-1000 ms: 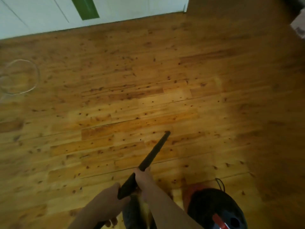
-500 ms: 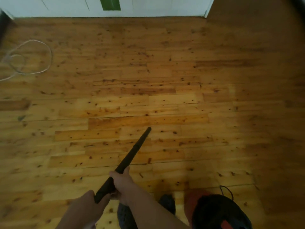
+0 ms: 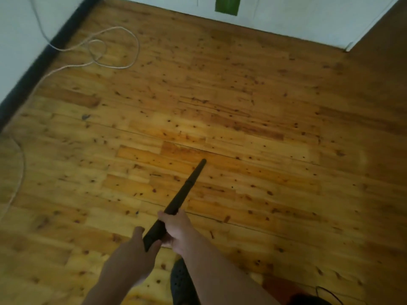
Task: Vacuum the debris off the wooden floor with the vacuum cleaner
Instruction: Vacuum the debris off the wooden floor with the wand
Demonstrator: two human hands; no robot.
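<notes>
**Both hands on vacuum wand, tip over mid-floor boards**

The person's left hand (image 3: 134, 256) grips the near end of the black vacuum wand (image 3: 179, 199), fingers wrapped round it. The right hand (image 3: 176, 227) clasps the wand just ahead of the left, the two hands nearly touching. The wand slopes away and to the right, with its tip at a seam between boards near the middle of the wooden floor (image 3: 253, 102); whether the tip touches the boards cannot be told. Dark specks are scattered across the boards, and a small dark fleck (image 3: 85, 116) lies left of centre. A pale cord (image 3: 114, 47) lies looped near the black skirting (image 3: 44, 60) at far left. A dark perforated shoe (image 3: 182, 282) shows beneath the right forearm.
</notes>
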